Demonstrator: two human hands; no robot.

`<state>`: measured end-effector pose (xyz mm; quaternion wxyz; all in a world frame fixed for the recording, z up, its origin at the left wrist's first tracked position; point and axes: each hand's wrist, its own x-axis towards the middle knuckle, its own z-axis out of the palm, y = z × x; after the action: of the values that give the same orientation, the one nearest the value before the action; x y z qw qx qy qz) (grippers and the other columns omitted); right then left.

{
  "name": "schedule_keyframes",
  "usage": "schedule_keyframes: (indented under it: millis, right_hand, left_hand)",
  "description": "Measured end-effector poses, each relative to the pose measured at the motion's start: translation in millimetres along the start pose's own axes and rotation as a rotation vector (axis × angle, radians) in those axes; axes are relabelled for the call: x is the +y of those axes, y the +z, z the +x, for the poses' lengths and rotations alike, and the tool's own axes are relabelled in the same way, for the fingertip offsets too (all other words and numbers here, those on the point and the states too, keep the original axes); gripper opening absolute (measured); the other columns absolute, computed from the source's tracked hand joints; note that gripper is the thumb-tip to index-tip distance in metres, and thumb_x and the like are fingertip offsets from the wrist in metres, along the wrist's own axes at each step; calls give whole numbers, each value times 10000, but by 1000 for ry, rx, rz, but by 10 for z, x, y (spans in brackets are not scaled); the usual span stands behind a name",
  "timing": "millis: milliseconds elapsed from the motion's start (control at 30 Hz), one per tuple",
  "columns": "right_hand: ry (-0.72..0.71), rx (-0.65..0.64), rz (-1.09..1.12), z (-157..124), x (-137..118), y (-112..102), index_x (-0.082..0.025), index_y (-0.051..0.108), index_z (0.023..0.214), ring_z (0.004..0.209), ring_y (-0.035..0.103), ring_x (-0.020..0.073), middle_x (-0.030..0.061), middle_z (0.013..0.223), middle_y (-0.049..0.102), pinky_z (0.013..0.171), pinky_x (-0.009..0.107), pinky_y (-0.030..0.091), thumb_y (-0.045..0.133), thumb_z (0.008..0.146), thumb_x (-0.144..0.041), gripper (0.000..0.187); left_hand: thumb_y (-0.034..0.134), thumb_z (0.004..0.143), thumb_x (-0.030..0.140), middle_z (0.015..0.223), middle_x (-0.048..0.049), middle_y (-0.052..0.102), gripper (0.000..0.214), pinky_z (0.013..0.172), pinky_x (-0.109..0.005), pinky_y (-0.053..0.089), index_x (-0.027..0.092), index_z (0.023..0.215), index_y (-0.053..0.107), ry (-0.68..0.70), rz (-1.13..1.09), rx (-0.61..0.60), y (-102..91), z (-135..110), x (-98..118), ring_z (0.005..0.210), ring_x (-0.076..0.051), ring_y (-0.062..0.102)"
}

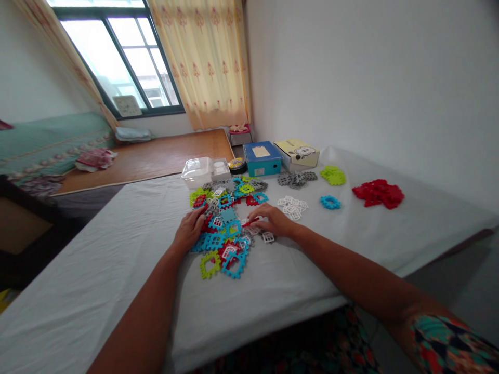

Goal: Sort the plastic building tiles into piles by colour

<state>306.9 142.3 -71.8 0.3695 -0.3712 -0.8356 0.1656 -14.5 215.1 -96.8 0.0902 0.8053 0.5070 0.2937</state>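
Observation:
A mixed pile of plastic interlocking building pieces in blue, red, lime green, grey and white lies in front of me. My left hand [189,228] rests along the left edge of the pile, its fingers stretched out and touching pieces there. On the pile's right side my right hand [275,219] pinches a red building piece [250,222] between thumb and fingers. White window-shaped pieces [268,237] lie under and beside this hand. Nearest to me are a lime green frame piece [210,265] and a blue frame piece [235,266].
To the right lie separate groups: grey pieces [297,179], white windows [292,206], lime pieces [332,175], blue pieces [330,202] and red pieces [379,194]. Behind stand a clear plastic container [197,171], a round tin [237,165], a blue box [262,158] and a yellow box [297,154].

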Motion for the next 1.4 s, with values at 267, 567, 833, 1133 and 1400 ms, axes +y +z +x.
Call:
schedule_keyframes:
  millis: [267, 567, 833, 1133, 1400]
  right_hand:
    - [347, 205, 92, -12, 154, -82, -199, 632, 925, 744, 633, 142, 10, 832, 706, 704, 256, 455, 569, 874, -336, 159]
    - [418, 221, 13, -25, 261, -165, -199, 632, 892, 652, 590, 137, -7, 713, 676, 628, 236, 413, 531, 871, -403, 228]
    - [534, 584, -271, -196, 704, -781, -189, 634, 945, 816, 656, 196, 68, 882, 715, 724, 288, 467, 523, 862, -385, 240]
    - [789, 602, -412, -536, 1015, -1445, -154, 611, 1080, 878, 659, 189, 117, 1000, 717, 790, 288, 473, 549, 867, -299, 265]
    - [1116, 621, -799, -1427, 944, -2275, -157, 645, 1119, 993, 625, 292, 227, 1152, 621, 794, 408, 455, 555, 847, -245, 300]
  left_hand:
    - [304, 943, 468, 1289, -120, 581, 529, 1063, -454, 394, 167, 1311, 536, -1, 0, 14, 6, -4, 4, 1213, -258, 513]
    - [297, 942, 468, 1298, -116, 577, 531, 1064, -460, 391, 175, 1318, 531, 2, 6, 13, 12, -4, -4, 1218, -259, 510]
    - [302, 946, 474, 1295, -110, 577, 521, 1069, -456, 388, 192, 1319, 530, 9, 6, 12, 17, 2, -35, 1218, -253, 511]
    - [318, 940, 493, 1285, -115, 579, 533, 1065, -468, 396, 190, 1322, 532, 14, -10, 22, 24, 13, -76, 1213, -263, 517]
    - [305, 940, 479, 1280, -127, 587, 544, 1067, -453, 393, 158, 1306, 547, 20, -11, 26, 42, 28, -57, 1212, -260, 518]
